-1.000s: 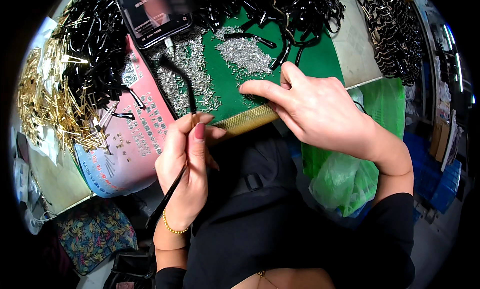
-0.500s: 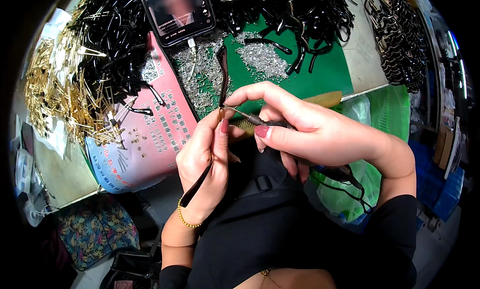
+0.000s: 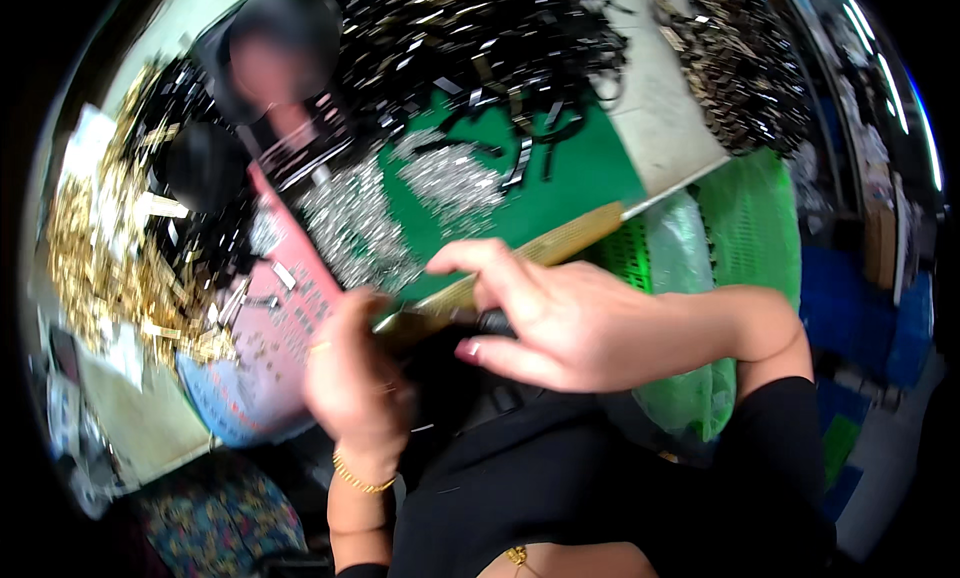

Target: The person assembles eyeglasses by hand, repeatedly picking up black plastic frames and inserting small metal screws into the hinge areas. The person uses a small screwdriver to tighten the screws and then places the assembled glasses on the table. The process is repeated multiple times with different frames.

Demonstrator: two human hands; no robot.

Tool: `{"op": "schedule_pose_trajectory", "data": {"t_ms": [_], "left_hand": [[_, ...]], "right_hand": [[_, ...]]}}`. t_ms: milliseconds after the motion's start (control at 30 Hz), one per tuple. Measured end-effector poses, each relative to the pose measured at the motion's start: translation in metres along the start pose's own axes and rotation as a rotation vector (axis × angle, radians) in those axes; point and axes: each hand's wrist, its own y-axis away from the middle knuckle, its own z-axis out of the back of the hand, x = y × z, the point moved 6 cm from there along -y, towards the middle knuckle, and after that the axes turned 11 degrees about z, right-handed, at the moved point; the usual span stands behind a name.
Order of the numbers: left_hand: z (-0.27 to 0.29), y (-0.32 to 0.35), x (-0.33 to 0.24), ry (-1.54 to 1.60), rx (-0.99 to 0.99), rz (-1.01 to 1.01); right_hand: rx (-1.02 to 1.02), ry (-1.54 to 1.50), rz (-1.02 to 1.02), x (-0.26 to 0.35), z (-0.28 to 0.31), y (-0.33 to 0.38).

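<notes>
Black top, gold bracelet (image 3: 360, 478) on the left wrist, painted nails.

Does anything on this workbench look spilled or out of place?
Nothing looks spilled. Small silver parts lie loose over the green mat and pink sheet, beside gold and black heaps. Both hands are motion-blurred.

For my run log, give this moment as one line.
left hand: blurred, at bench edge | right hand: over dark part, grip unclear | silver pins on green mat

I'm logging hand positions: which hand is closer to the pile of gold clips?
Left. The left hand sits just right of the gold clips; the right hand is farther right, over the table's edge.
</notes>
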Motion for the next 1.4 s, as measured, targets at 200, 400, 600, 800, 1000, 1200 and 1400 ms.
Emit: {"op": "schedule_pose_trajectory", "data": {"t_ms": [200,400,600,800,1000,1200,1400], "left_hand": [[0.038,-0.015,0.083,0.159,-0.184,0.291],[0.036,-0.026,0.086,0.157,-0.154,0.491],[0.067,0.001,0.081,0.313,-0.346,0.402],[0.084,0.032,0.069,0.711,-0.495,0.305],[0.027,0.017,0.052,0.675,-0.142,0.379],[0.024,0.009,0.059,0.452,-0.073,0.292],[0.022,-0.017,0.059,0.574,-0.012,0.278]], "right_hand": [[-0.451,0.533,0.031,-0.04,0.068,0.035],[-0.597,0.734,-0.204,-0.067,0.138,0.021],[-0.673,1.017,-0.16,-0.05,0.135,0.024],[-0.538,0.456,0.295,0.05,0.056,-0.005],[-0.07,0.19,0.406,0.023,-0.06,-0.051],[-0.03,0.645,0.126,0.009,-0.013,-0.012],[0.072,0.76,0.021,-0.008,-0.01,-0.008]]}}
